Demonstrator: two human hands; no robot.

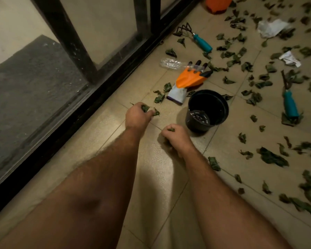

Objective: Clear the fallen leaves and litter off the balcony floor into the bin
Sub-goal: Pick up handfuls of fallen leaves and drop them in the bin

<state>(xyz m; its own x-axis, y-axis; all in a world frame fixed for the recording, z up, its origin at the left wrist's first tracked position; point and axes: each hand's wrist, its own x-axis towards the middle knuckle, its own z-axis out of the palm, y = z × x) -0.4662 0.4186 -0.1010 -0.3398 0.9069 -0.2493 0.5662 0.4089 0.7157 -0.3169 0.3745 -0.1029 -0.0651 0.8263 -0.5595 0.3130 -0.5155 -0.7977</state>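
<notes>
Near the railing-side edge of the balcony floor (pixel 151 186), left hand (pixel 136 115) is fisted tight around a wad of green leaves (pixel 147 109), some poking out past the fingers. Right hand (pixel 176 136) is also curled closed on a smaller leaf clump (pixel 171 129), knuckles down close to the tiles. Black bin (pixel 207 109) stands upright just beyond the right hand, mouth open, nothing visible inside but its slotted base. Orange-and-white glove (pixel 187 81) lies flat behind the bin, a clear plastic wrapper (pixel 171 62) beside it toward the railing (pixel 101 56). Loose leaves (pixel 271 157) cover the floor's right side. Crumpled paper (pixel 271 27) and a smaller scrap (pixel 290 59) sit toward the far right corner. Two teal-handled tools: rake (pixel 197 38), another (pixel 290 105).
</notes>
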